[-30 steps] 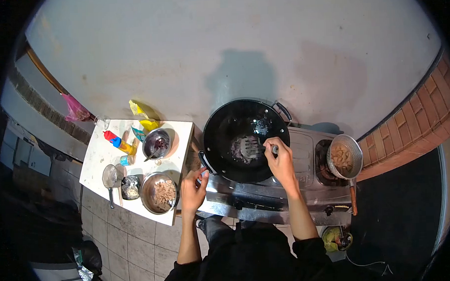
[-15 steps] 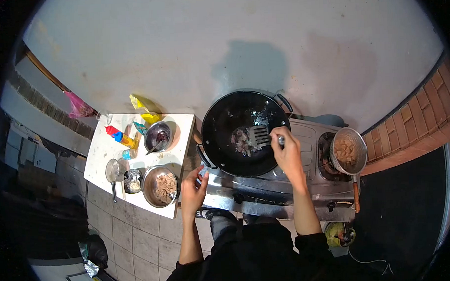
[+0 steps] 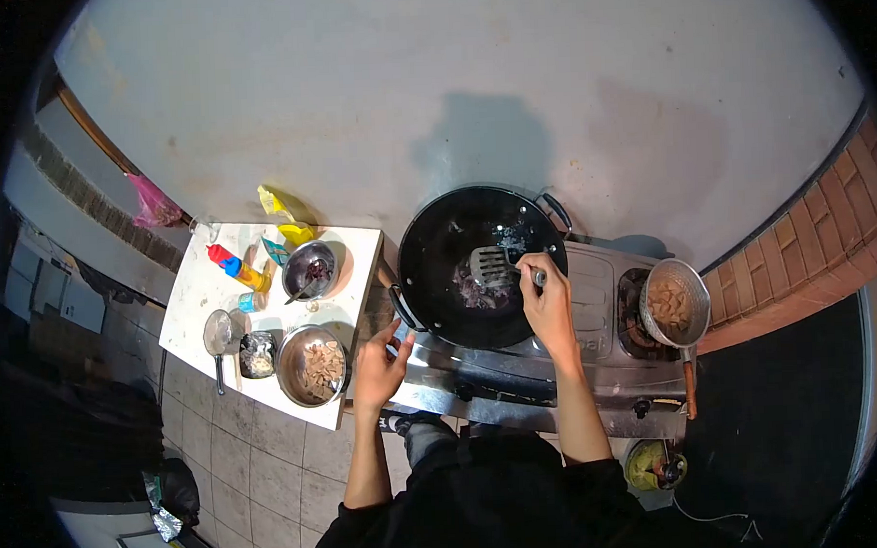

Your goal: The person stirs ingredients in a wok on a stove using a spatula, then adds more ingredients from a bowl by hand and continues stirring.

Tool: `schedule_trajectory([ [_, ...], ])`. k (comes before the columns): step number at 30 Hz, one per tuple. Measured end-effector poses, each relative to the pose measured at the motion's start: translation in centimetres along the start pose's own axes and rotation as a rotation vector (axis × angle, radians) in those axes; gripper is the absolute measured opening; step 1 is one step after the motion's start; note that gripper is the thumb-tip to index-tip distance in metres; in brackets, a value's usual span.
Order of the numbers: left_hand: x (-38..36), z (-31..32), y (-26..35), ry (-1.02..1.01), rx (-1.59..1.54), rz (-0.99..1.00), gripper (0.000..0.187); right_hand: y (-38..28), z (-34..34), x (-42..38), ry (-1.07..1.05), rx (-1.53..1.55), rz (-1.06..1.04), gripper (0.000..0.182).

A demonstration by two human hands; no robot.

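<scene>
My right hand (image 3: 547, 302) is closed round the handle of a slotted spatula (image 3: 492, 267), whose metal blade is over the food in a large black wok (image 3: 435, 318). Chopped dark purple and pale pieces (image 3: 473, 294) lie at the bottom of the wok, partly under the blade. Just short of the wok's left handle (image 3: 407, 307) is my left hand (image 3: 379, 368); its fingers are apart and it holds nothing. To its left, a steel bowl (image 3: 286, 378) of light brown meat pieces (image 3: 323, 367) sits on the white table's corner.
On the white table (image 3: 196, 311) are a smaller bowl (image 3: 309, 270) with dark food, squeeze bottles (image 3: 237, 266), a strainer (image 3: 218, 332) and a black dish (image 3: 258, 355). A saucepan (image 3: 673, 302) of food pieces sits on the stove's (image 3: 597, 384) right burner. Behind is a wall (image 3: 346, 113).
The spatula blade has shifted left over the food, with my right hand moving slightly left. My left hand stays near the wok's handle. The whole view has shifted a little.
</scene>
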State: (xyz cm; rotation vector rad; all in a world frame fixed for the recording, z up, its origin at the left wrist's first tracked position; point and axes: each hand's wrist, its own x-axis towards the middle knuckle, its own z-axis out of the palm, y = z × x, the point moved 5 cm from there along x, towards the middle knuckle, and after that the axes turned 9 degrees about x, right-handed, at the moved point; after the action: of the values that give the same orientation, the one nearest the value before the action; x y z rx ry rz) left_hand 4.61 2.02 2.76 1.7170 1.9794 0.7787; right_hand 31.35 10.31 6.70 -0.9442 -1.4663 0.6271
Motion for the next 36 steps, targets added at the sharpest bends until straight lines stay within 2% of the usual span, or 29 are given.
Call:
schedule_trajectory([
  [4, 0.4, -1.1, 0.3, -0.007, -0.046, -0.015, 0.044, -0.1, 0.4, 0.1, -0.009, -0.040, -0.044, 0.005],
  [13, 0.8, -1.4, 0.2, -0.021, 0.014, -0.004, 0.046, 0.7, 1.8, 0.0, -0.014, -0.025, 0.017, 0.006],
  [16, 0.9, -1.3, 0.1, 0.002, 0.027, 0.000, 0.044, 0.5, 1.7, 0.3, 0.020, 0.043, -0.038, 0.006],
  [21, 1.0, -1.4, -0.1, 0.007, -0.022, -0.027, 0.041, -0.8, 0.6, 0.2, 0.010, -0.041, -0.110, 0.007],
  [27, 1.6, -1.2, 0.4, 0.006, 0.006, 0.004, 0.037, -0.4, 0.6, -0.9, 0.033, -0.019, -0.034, 0.008],
  [29, 1.7, -1.2, 0.2, -0.009, -0.008, -0.002, 0.037, -0.3, 0.8, -1.0, -0.017, -0.082, 0.055, 0.007],
  [34, 1.3, -1.3, -0.3, -0.025, -0.022, -0.037, 0.037, -0.4, 0.7, -0.9, 0.070, -0.095, -0.005, 0.005],
  [36, 1.1, -1.4, -0.1, -0.024, -0.018, -0.036, 0.037, -0.2, 1.1, -0.8, 0.105, -0.003, -0.001, 0.004],
])
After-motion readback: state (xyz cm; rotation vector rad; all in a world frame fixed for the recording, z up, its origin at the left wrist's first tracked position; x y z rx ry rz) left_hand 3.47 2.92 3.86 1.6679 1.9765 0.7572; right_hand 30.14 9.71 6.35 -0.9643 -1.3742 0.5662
